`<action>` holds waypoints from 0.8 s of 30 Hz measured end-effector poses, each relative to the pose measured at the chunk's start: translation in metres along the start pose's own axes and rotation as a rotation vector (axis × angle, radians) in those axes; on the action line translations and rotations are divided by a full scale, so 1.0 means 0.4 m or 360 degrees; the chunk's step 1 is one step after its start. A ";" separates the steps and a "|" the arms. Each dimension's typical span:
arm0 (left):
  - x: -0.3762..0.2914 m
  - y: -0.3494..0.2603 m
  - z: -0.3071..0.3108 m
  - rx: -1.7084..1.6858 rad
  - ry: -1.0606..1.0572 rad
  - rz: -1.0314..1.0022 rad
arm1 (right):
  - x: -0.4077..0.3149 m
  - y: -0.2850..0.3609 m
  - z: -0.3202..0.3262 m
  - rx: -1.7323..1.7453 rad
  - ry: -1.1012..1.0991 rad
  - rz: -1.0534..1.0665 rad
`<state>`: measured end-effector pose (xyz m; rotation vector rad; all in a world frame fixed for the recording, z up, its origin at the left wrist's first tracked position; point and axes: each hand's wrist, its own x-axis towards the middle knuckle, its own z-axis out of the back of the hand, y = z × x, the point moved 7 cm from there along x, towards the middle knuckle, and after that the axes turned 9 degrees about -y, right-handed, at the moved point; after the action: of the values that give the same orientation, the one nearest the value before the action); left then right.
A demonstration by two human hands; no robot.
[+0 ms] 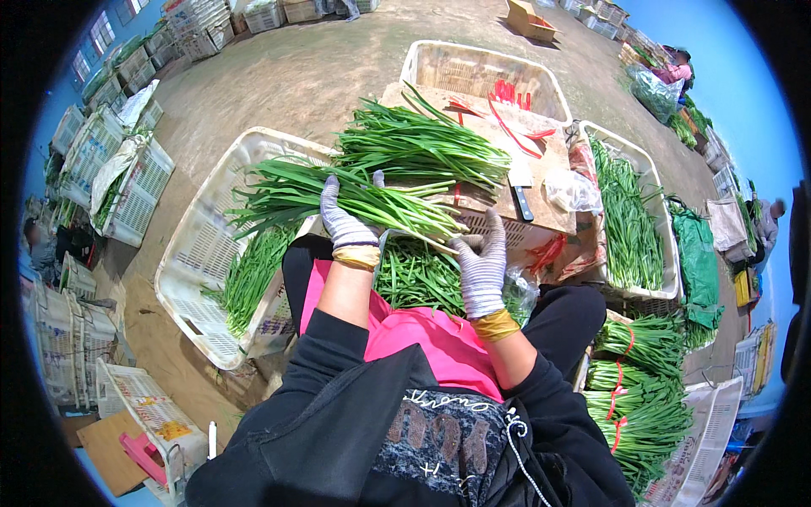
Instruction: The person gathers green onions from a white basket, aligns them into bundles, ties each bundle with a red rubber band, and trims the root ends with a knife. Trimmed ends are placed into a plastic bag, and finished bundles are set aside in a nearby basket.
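My left hand [348, 212], in a striped knit glove, grips a loose bunch of long green leaves, likely garlic chives [285, 190], around its middle. My right hand [483, 266], gloved alike, is at the pale stem ends with its thumb and fingers apart; whether it pinches a stem I cannot tell. Behind lies a larger pile of the same greens [418, 142] on a wooden board [551, 196]. A knife with a dark handle [523, 201], red ties [507, 127] and a crumpled clear plastic bag [573, 190] rest on the board too. More greens [418, 272] lie below my hands.
A white plastic crate [190, 279] with greens stands at the left, another crate [671, 266] at the right. Bunches bound with red ties [640, 386] lie at the lower right. An empty-looking crate [488, 63] is behind the board. Other people [675, 70] sit far off beside stacked crates.
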<state>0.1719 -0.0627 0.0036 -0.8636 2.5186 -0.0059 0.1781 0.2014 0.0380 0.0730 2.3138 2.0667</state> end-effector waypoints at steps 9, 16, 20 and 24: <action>-0.099 0.024 -0.053 -0.0134 0.0525 0.0297 | -0.043 0.020 0.085 -0.0054 0.0099 0.0292; -0.187 -0.005 -0.110 -0.0069 0.0745 0.0249 | -0.029 -0.120 0.242 0.0135 0.0180 -0.0268; -0.205 -0.026 -0.114 -0.0024 0.0741 0.0292 | -0.071 -0.053 0.246 -0.0976 0.0164 0.0544; -0.230 -0.032 -0.117 -0.0021 0.0695 0.0241 | -0.116 0.033 0.166 -0.0032 0.0309 0.0538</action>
<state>0.2224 -0.0263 0.0871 -0.7363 2.9886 -0.1427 0.2285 0.2660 0.0435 0.2949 2.5438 2.3455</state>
